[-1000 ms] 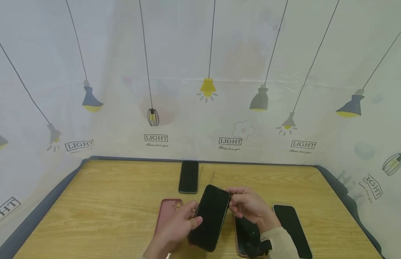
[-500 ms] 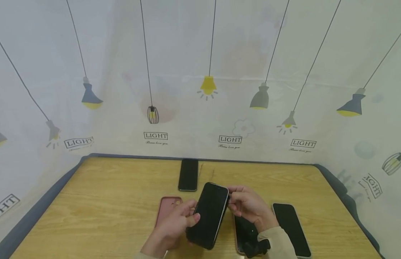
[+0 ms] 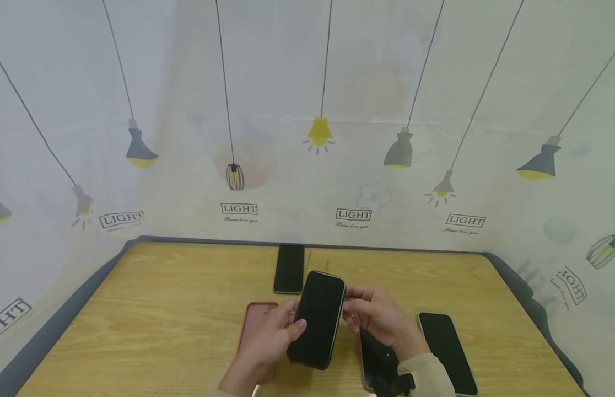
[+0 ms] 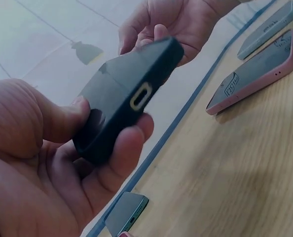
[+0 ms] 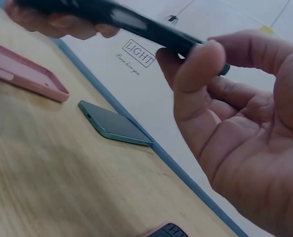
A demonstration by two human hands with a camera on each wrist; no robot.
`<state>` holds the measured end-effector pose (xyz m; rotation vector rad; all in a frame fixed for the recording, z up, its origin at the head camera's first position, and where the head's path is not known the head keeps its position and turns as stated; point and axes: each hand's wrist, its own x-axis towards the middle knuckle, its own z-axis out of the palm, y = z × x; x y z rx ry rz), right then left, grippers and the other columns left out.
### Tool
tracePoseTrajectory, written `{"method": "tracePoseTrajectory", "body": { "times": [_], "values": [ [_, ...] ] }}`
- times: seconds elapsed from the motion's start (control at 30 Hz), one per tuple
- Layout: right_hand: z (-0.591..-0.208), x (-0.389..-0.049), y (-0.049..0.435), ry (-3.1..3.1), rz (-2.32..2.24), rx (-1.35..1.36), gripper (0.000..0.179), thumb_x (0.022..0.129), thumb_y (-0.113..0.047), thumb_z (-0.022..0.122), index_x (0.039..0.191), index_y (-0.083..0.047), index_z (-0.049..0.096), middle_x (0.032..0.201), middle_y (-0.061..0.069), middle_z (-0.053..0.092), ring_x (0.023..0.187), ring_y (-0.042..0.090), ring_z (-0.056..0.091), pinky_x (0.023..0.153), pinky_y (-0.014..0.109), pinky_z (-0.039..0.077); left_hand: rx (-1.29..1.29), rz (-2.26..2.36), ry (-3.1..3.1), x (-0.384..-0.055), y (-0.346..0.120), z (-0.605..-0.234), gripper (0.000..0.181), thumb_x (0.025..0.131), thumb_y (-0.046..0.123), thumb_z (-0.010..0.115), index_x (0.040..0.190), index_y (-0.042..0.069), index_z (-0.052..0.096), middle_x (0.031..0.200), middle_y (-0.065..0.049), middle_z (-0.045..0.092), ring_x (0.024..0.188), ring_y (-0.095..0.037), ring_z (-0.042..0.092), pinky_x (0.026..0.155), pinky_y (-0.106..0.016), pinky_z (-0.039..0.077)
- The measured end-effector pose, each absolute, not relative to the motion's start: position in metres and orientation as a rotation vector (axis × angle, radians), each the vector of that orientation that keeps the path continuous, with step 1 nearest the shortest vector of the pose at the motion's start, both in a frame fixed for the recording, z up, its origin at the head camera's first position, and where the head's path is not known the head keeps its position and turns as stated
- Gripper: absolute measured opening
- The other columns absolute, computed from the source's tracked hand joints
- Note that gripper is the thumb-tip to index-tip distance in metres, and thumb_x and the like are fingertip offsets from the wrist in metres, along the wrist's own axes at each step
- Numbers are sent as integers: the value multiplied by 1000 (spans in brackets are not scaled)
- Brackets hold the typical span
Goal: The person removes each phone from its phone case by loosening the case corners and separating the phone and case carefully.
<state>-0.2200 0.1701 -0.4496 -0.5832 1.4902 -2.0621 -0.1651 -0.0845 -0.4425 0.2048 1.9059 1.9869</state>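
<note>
My left hand (image 3: 270, 336) grips a phone in a dark case (image 3: 317, 320), its thumb over the near left part of the black screen and its fingers underneath. The phone is held tilted above the table, screen up. In the left wrist view the case wraps the phone's end around the charging-port cutout. At the far right corner my right hand (image 3: 382, 320) pinches the case's edge between thumb and fingers; the right wrist view shows this thumb (image 5: 205, 59) in front of the rim. Beneath the left hand lies a pink phone case (image 3: 255, 320), partly hidden.
A phone (image 3: 289, 268) lies at the back edge of the wooden table (image 3: 163, 309). Under the right wrist is a phone in a pink case (image 4: 255, 71), and right of it a phone in a light case (image 3: 448, 353). A printed cloth (image 3: 287, 82) hangs around the table.
The held phone has shifted slightly up and left and turned a little more upright. My right hand has moved left along with it. The things on the table have stayed put.
</note>
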Motion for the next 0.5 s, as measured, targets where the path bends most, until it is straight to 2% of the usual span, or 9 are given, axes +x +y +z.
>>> {"method": "tracePoseTrajectory", "body": {
  "times": [0.07, 0.37, 0.5],
  "values": [
    [-452, -217, 169, 1522, -2034, -600, 22, 102, 1, 54, 114, -9, 70, 88, -2, 67, 70, 8, 62, 59, 21, 54, 192, 1988, 1940, -165, -83, -443, 21, 107, 6, 50, 126, -2, 55, 104, -16, 74, 83, -26, 73, 57, -35, 54],
    [-462, -206, 160, 1560, -1919, -594, 18, 101, -1, 56, 115, -5, 67, 88, 0, 68, 72, 8, 64, 60, 21, 55, 84, 1958, 2053, -169, -80, -442, 27, 107, 10, 53, 134, 6, 54, 109, -14, 69, 84, -25, 69, 56, -35, 52],
    [-463, -202, 156, 1583, -1884, -565, 22, 100, -2, 59, 121, 3, 65, 90, 1, 68, 72, 9, 65, 61, 21, 56, 84, 1915, 2114, -171, -81, -441, 25, 108, 11, 53, 132, 6, 54, 111, -13, 69, 90, -24, 68, 67, -36, 54]
  ]
}}
